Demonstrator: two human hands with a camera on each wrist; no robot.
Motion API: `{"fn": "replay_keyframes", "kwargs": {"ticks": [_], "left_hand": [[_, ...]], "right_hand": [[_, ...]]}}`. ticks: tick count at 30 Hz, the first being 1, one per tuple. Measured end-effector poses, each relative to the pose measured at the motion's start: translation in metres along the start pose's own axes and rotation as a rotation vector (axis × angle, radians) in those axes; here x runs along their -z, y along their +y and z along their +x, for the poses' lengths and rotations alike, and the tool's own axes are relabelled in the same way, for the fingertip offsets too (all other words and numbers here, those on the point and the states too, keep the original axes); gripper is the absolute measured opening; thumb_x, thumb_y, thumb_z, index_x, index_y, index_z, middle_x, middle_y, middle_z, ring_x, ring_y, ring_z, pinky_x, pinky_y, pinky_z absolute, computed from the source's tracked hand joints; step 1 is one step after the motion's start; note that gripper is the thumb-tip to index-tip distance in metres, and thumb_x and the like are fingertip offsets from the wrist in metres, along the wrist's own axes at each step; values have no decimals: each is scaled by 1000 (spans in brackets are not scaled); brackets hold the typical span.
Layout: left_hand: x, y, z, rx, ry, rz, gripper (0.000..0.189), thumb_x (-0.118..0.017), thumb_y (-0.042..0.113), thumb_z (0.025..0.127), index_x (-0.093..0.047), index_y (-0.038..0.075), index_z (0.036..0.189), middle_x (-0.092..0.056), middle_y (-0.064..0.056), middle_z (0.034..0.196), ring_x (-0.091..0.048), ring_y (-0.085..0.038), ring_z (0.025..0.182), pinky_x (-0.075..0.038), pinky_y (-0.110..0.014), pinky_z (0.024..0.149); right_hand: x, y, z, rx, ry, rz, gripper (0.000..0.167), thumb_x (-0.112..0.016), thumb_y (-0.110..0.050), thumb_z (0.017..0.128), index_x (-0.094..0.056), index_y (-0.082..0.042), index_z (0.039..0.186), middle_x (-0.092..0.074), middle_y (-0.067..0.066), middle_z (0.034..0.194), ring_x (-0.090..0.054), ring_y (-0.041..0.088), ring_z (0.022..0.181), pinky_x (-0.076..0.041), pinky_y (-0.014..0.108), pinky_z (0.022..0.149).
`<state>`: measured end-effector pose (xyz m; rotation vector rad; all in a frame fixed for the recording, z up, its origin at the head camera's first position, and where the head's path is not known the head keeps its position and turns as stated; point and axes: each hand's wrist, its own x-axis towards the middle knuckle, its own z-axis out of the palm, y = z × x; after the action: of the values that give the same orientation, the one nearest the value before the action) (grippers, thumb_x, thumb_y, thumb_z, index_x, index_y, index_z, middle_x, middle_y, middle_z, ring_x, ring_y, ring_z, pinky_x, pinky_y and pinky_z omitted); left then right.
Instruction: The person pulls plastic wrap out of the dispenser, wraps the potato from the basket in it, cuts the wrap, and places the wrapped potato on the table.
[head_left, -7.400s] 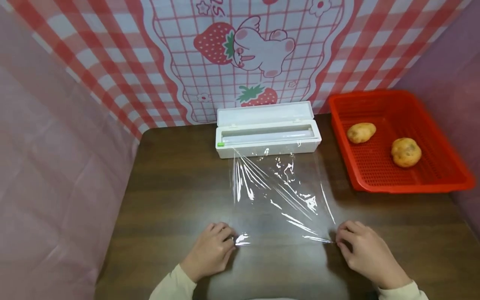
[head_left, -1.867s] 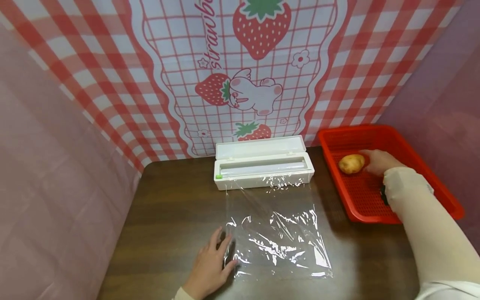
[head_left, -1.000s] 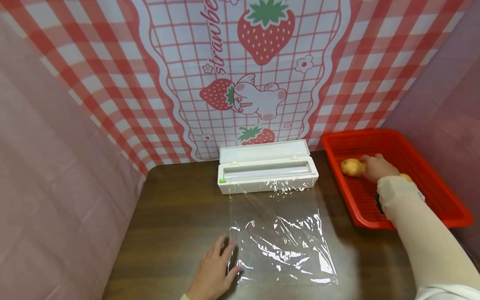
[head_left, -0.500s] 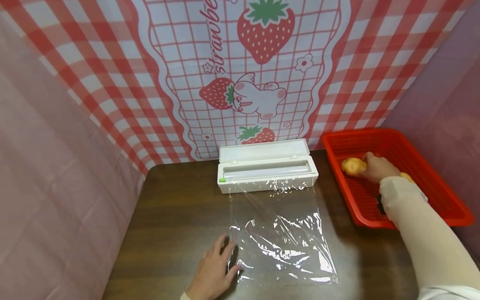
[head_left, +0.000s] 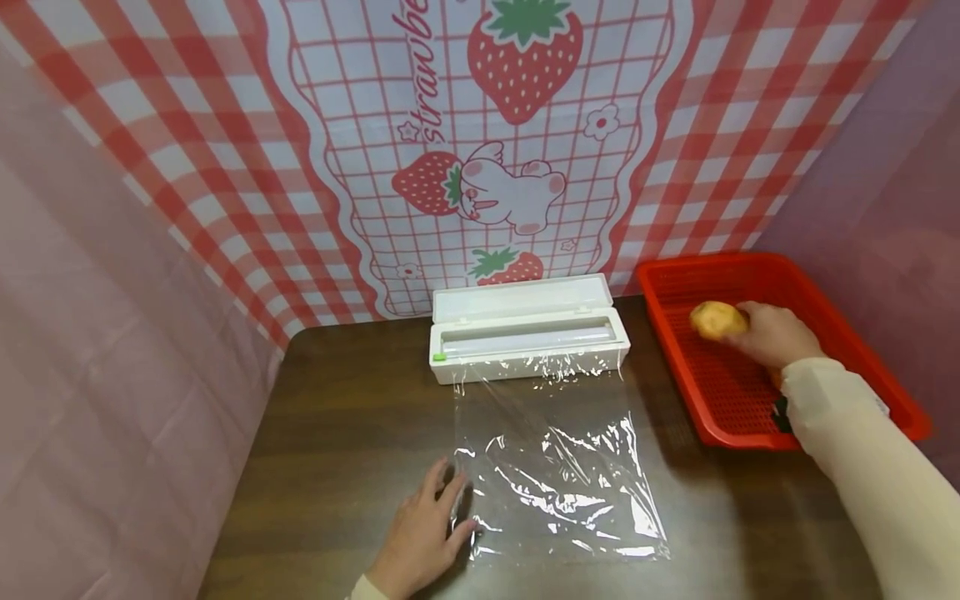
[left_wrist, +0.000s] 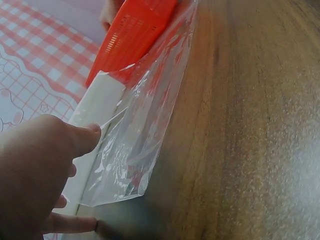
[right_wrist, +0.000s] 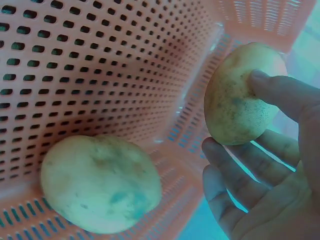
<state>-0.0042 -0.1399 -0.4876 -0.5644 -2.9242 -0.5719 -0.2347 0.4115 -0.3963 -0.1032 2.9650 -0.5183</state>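
Note:
My right hand grips a potato inside the red plastic basket. In the right wrist view the thumb presses on top of this potato, with fingertips beneath it. A second potato rests on the basket's mesh floor. Clear cling film stretches over the brown table from a white dispenser box whose lid stands up. My left hand lies at the film's left edge, fingers spread and relaxed. The left wrist view shows its thumb right at the wrinkled film.
A checked strawberry cloth hangs behind the table, close to the dispenser. Pink cloth borders the left side, and a purplish cloth rises beside the basket. A green slider sits at the dispenser's left end.
Earlier both hands held the film's front corners; it has since been laid down. My right hand went to the basket, took a potato, and has just lifted it slightly. My left hand stays put.

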Motion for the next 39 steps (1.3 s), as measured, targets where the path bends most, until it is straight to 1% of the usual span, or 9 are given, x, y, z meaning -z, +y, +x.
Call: {"fn": "replay_keyframes", "kwargs": {"ticks": [4, 8, 10, 13, 18, 25, 29, 34, 39], "left_hand": [[1, 0, 0, -9, 4, -5, 63, -74, 43, 89, -58, 11, 140, -42, -22, 150, -61, -36, 117, -53, -56, 84], [1, -1, 1, -29, -5, 0, 62, -73, 43, 89, -57, 12, 141, -41, -21, 151, -58, -39, 121, -53, -57, 85], [2, -2, 2, -32, -10, 0, 62, -73, 43, 90, -57, 12, 141, -41, -21, 151, -57, -41, 122, -52, -57, 86], [2, -2, 3, -27, -13, -5, 61, -73, 43, 90, -57, 13, 141, -41, -21, 151, -57, -41, 122, -52, -57, 86], [3, -1, 2, -22, -22, 5, 62, -73, 43, 90, -57, 12, 141, -42, -20, 150, -58, -40, 121, -52, -56, 85], [4, 0, 3, -15, -26, -4, 60, -73, 42, 90, -57, 13, 141, -42, -20, 151, -58, -40, 121, -51, -57, 86], [4, 1, 4, -20, -33, 7, 60, -72, 43, 91, -58, 12, 140, -41, -19, 151, -59, -40, 119, -51, -59, 86], [4, 3, 5, -19, -42, 6, 61, -72, 43, 91, -57, 12, 141, -40, -20, 152, -59, -41, 119, -50, -64, 86], [5, 2, 10, -47, -15, 18, 61, -73, 43, 91, -58, 11, 141, -42, -20, 151, -61, -39, 117, -52, -55, 83]], "right_hand": [[3, -7, -7, 24, 37, 8, 79, -74, -37, 90, -41, 12, 142, -48, 40, 132, -50, 54, 111, -38, 72, 91], [6, -20, -13, 53, 77, 12, 74, -76, -33, 88, -45, 9, 141, -51, 36, 129, -51, 51, 109, -40, 70, 88], [9, -28, -15, 76, 98, 3, 71, -77, -32, 87, -47, 7, 139, -54, 34, 127, -52, 49, 107, -42, 69, 86], [13, -43, -16, 108, 113, -11, 70, -78, -29, 86, -49, 7, 138, -55, 33, 128, -53, 48, 108, -43, 68, 86], [17, -68, -21, 149, 116, -17, 69, -79, -27, 85, -50, 6, 138, -54, 32, 131, -52, 47, 111, -44, 68, 87], [13, -99, -32, 204, 157, -45, 68, -82, -26, 82, -54, 2, 138, -57, 29, 130, -56, 45, 109, -47, 66, 83], [8, -113, -39, 255, 179, -70, 67, -83, -26, 81, -56, 3, 135, -60, 28, 128, -59, 46, 107, -49, 66, 82], [3, -123, -46, 292, 174, -69, 66, -84, -26, 80, -59, 2, 134, -61, 28, 128, -60, 46, 109, -48, 66, 84], [-3, -125, -50, 312, 180, -67, 66, -85, -25, 79, -59, 1, 134, -61, 28, 129, -60, 45, 111, -49, 66, 84]]}}
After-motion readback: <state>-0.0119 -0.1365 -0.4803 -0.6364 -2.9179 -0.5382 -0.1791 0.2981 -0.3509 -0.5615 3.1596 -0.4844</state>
